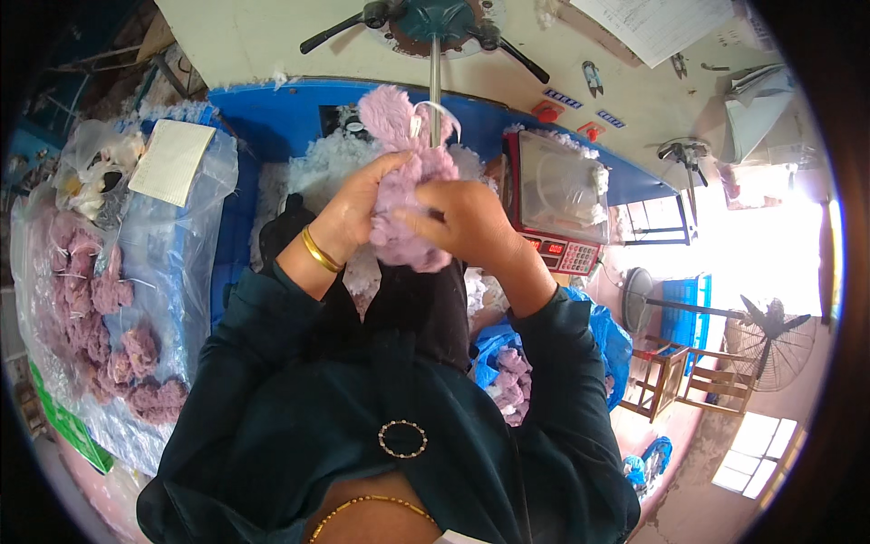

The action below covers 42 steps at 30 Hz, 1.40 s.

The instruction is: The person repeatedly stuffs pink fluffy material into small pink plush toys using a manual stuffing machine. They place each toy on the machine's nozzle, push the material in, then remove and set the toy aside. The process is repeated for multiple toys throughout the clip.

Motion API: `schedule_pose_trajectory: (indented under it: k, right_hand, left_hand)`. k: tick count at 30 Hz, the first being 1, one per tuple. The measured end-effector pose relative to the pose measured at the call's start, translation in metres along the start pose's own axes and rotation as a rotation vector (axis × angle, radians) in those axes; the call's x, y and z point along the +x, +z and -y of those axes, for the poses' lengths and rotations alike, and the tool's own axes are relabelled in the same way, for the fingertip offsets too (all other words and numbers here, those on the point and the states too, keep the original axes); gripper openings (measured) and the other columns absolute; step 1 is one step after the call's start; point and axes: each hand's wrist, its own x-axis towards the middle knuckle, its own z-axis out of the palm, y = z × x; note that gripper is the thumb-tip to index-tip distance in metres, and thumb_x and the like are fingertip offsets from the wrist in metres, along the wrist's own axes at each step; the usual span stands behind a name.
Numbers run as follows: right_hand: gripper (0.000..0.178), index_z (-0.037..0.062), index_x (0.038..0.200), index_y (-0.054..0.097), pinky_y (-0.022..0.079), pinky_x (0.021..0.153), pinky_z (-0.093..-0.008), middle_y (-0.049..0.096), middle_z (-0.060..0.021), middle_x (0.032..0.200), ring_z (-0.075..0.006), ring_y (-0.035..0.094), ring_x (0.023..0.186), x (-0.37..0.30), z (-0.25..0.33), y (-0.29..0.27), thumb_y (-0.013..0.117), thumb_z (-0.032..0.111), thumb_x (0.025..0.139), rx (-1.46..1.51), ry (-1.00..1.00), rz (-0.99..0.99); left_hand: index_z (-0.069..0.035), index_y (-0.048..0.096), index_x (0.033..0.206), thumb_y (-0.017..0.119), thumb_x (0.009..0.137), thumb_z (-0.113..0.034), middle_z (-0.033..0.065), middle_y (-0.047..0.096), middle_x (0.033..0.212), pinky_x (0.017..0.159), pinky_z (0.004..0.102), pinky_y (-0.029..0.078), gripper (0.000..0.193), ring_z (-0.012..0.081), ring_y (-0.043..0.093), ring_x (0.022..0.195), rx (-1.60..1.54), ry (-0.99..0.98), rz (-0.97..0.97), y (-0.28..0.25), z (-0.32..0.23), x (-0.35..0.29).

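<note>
Now pinches lilac plush [396,192] at the steel tube [436,72] with the left hand [352,210]; has the right hand [471,219] over it, too — cannot tell whether spread or pinching!

My one feed: head-worn fisheye, left of pair, upright, unmirrored. I look steeply down past wearer's dark top [335,426], which fills lower middle close up. Left hand [353,207] and right hand [469,222] sit near, above centre. Wide sweep reaches caged fan [772,346] far right; straight edges bow there, corners go black.
</note>
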Motion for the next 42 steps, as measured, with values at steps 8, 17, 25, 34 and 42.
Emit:
schedule_pose_trajectory:
  k: [8,17,25,34,42]
  right_hand:
    - [0.027,0.0044,0.064,0.058,0.043,0.053,-0.0415,0.054,-0.018,0.063,-0.0362,0.055,0.059,0.106,-0.079,0.001,0.066,0.03,0.069,-0.189,0.144,-0.515]
    - [0.027,0.0045,0.06,0.056,0.042,0.051,-0.0448,0.056,-0.0188,0.062,-0.0394,0.054,0.058,0.075,-0.054,0.007,0.064,0.029,0.069,-0.098,0.197,-0.487]
    - [0.031,0.0032,0.063,0.059,0.045,0.055,-0.0449,0.057,-0.0199,0.064,-0.0403,0.057,0.062,0.083,-0.044,-0.003,0.062,0.033,0.07,-0.047,0.343,-0.382]
    - [0.029,0.0042,0.063,0.061,0.047,0.057,-0.0451,0.061,-0.0188,0.069,-0.0395,0.059,0.066,0.101,-0.049,0.008,0.061,0.033,0.07,-0.236,0.469,-0.439]
    - [0.03,0.0009,0.062,0.057,0.044,0.053,-0.0417,0.054,-0.0179,0.058,-0.0321,0.055,0.054,0.089,-0.04,0.0,0.061,0.029,0.071,-0.016,0.457,-0.405]
  left_hand:
    - [-0.002,0.052,0.095,0.067,0.087,-0.031,0.0031,0.057,0.083,0.063,0.0259,0.05,0.033,0.0134,0.06,0.077,0.677,0.558,-0.19,0.028,0.008,0.011]
    - [0.004,0.051,0.11,0.072,0.077,-0.019,0.0194,0.058,0.092,0.068,0.0306,0.051,0.044,0.0299,0.062,0.081,2.012,0.951,-0.468,0.011,0.014,-0.005]
    - [0.0,0.059,0.104,0.059,0.092,-0.023,0.0052,0.063,0.093,0.076,0.03,0.054,0.026,0.0155,0.063,0.081,0.444,0.435,-0.066,0.008,-0.015,-0.003]
    - [0.002,0.055,0.109,0.06,0.09,-0.018,0.0062,0.064,0.094,0.071,0.0307,0.055,0.028,0.018,0.064,0.087,0.764,0.519,-0.265,0.015,0.019,0.009]
    - [-0.001,0.064,0.087,0.059,0.089,-0.014,0.0041,0.062,0.071,0.057,0.0237,0.047,0.015,0.0101,0.058,0.061,1.223,0.809,-0.25,0.011,-0.001,0.01]
